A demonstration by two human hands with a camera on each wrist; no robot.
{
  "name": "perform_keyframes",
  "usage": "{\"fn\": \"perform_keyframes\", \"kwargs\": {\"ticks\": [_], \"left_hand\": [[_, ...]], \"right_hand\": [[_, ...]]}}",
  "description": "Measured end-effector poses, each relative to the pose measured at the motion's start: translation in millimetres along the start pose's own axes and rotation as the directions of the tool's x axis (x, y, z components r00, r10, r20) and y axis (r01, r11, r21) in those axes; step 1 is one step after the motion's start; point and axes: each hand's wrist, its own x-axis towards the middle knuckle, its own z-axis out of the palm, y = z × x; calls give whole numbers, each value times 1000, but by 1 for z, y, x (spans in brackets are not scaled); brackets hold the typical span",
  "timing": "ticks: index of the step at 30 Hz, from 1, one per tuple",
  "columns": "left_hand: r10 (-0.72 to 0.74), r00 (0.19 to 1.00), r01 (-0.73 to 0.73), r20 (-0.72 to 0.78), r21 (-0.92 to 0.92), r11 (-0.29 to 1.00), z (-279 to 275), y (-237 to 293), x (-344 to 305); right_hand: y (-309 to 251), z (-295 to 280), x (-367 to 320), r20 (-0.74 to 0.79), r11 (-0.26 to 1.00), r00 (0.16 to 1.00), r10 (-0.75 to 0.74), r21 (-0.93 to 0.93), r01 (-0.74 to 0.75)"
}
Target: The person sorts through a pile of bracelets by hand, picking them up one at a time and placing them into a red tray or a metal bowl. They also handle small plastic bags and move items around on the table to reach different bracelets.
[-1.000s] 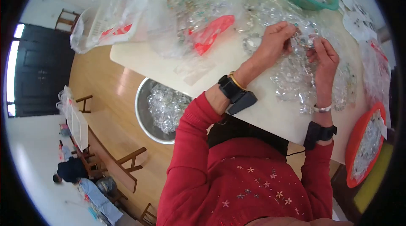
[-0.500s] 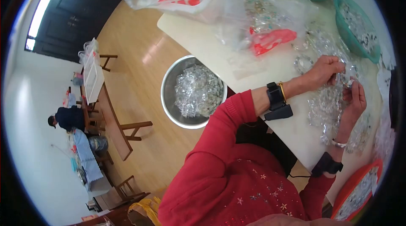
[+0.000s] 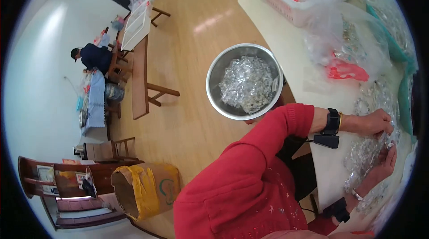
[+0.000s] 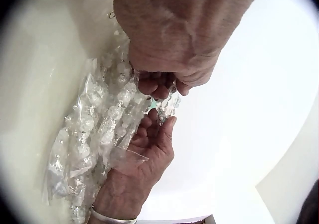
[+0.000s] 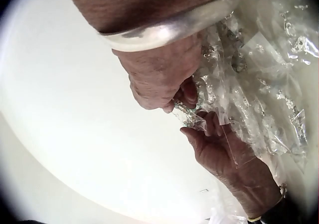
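Two-handed pinch on beaded piece [image 4: 163, 104]

Head: left hand [image 3: 373, 122] and right hand [image 3: 385, 163] meet over the bagged-bead pile [image 3: 364, 154] on the table [image 3: 290, 42].
Left wrist: left fingers are curled and pinch the piece; right fingers meet it from below.
Right wrist: right thumb and fingers are curled and pinch it too, just beside the pile.

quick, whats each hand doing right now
Left hand: fingers curled, pinching a small beaded piece.
Right hand: fingers curled, pinching a clear packet.
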Motion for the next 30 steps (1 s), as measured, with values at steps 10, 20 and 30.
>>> {"fn": "perform_keyframes", "kwargs": {"ticks": [10, 20, 30], "left_hand": [[-6, 1000, 6, 6, -4, 1000, 0, -3, 3], [14, 1000, -14, 12, -22, 1000, 1, -4, 3], [27, 999, -27, 20, 1, 1000, -1, 1, -2]], "right_hand": [[15, -10, 12, -3, 1000, 1000, -27, -4, 27], [4, -5, 4, -28, 996, 999, -36, -82, 33], [10, -8, 8, -11, 1000, 1000, -10, -13, 10]]}}
